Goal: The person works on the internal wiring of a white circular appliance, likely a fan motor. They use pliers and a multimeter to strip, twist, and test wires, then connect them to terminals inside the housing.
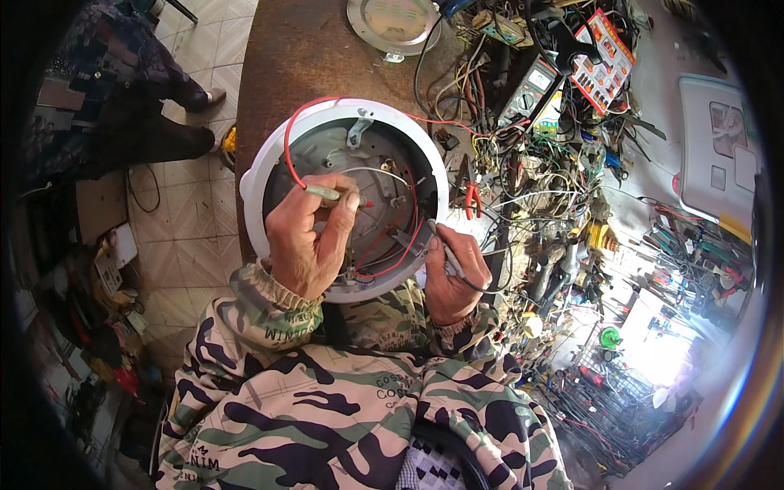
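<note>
At the far right of the cluttered bench, a red and white printed card package (603, 59) lies tilted among the wires, rectangular, with dark print too small to make out. Just left of it sits a grey multimeter (535, 88) with a pale screen, angled the same way. Further right, a pale flat tray (719, 155) carries 3 white rectangular labels. In the middle of the brown table (302, 49) stands an upturned round white appliance base (347, 196), its open grey underside facing up, with a red wire (287, 143) looping over its left rim and more red wires crossing the inside. The left hand (306, 241) is curled narrowly, thumb and fingers pinched on a slim probe with a greenish handle (325, 193); its long axis runs left to right, the tip pointing right into the middle of the base. The right hand (453, 278) is closed around a second thin probe (445, 249) at the near right rim of the base; this one points far and left, into the wiring, with a black lead trailing from its near end. Both forearms wear camouflage sleeves (278, 314). A round silver lid (392, 23) lies at the far edge of the table. Red-handled pliers (472, 198) rest just right of the base.
</note>
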Demonstrator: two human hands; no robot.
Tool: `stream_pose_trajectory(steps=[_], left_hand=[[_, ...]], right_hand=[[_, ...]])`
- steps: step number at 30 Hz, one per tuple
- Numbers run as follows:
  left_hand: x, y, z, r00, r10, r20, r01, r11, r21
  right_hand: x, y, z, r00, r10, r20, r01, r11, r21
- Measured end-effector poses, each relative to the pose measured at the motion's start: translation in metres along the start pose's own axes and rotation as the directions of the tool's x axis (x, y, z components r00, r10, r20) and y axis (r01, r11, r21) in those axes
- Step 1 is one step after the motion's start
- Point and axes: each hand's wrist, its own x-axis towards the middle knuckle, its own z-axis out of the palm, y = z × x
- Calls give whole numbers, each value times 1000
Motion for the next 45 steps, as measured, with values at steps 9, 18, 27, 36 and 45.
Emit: stream_pose_trajectory(steps=[9, 18, 27, 36, 45], left_hand=[[-1, -8, 3, 999, 42, 5, -42, 998, -51], [9, -4, -1, 996, 3, 87, 11, 987, -162], [53, -17, 18, 985, 13, 173, 9, 991, -131], [57, -24, 28, 979, 27, 202, -36, 998, 44], [59, -20, 29, 987, 108, 118, -113, 993, 33]], right_hand=[[-1, 8, 5, 998, -45, -34, 45, 999, 4], [-2, 9, 3, 1000, -7, -30, 9, 998, 64], [-3, 16, 9, 996, 24, -85, -11, 988, 154], [-6, 19, 12, 993, 39, -114, -18, 983, 184], [-4, 17, 13, 992, 34, -124, -11, 984, 180]])
